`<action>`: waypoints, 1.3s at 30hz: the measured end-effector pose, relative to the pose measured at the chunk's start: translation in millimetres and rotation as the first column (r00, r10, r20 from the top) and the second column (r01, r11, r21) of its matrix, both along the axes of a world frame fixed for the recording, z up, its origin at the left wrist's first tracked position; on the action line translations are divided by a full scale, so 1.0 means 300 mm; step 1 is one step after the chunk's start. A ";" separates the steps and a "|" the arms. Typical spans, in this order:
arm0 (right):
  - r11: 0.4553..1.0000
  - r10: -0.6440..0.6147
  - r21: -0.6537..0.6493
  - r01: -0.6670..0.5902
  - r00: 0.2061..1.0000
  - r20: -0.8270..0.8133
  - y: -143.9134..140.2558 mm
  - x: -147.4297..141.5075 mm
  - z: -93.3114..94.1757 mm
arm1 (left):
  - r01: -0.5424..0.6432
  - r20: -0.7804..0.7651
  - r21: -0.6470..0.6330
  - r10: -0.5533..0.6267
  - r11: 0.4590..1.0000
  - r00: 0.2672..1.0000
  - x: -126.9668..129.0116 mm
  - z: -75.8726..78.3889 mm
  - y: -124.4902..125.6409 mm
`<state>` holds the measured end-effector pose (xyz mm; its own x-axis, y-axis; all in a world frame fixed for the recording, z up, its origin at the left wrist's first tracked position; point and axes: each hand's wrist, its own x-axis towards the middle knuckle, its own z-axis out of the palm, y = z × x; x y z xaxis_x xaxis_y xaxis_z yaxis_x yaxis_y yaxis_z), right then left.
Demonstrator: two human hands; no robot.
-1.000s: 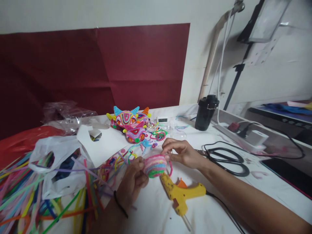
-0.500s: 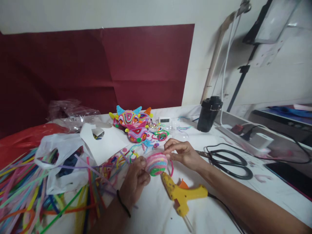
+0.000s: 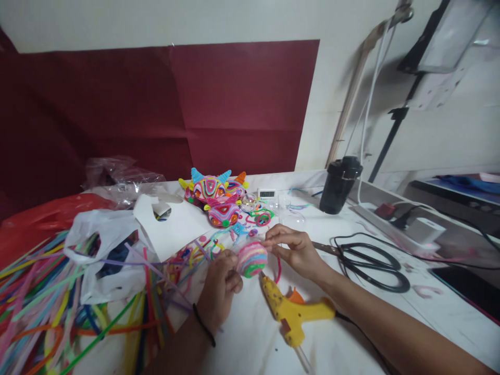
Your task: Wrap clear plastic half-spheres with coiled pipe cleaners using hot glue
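A small ball wrapped in pink, blue, yellow and green pipe cleaners is held just above the white table. My left hand grips it from the left side. My right hand pinches the loose pink pipe cleaner end at the ball's top right. A yellow hot glue gun lies on the table right below the ball and my right hand.
Loose coloured pipe cleaners and white plastic bags fill the left. Finished colourful horned figures sit behind the ball. Black scissors, a black cup, a power strip and cables lie to the right.
The view has shifted slightly, so everything sits a little further right. Both hands have stayed on the ball, and my right fingers have worked the pink strand closer to the top of the ball.
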<state>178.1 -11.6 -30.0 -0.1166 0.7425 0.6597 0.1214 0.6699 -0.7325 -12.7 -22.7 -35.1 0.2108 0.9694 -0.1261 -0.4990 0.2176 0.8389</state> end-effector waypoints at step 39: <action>0.896 -0.442 0.270 0.352 0.754 0.485 -0.084 -0.058 0.007 | -0.122 -0.485 0.276 0.248 0.953 0.839 0.005 -0.014 0.006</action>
<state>160.7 -36.9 -27.8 -0.1923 0.6955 0.6923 0.7334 0.5706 -0.3695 -11.2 -20.8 -39.4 -0.0084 0.9981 0.0608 0.0006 -0.0608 0.9981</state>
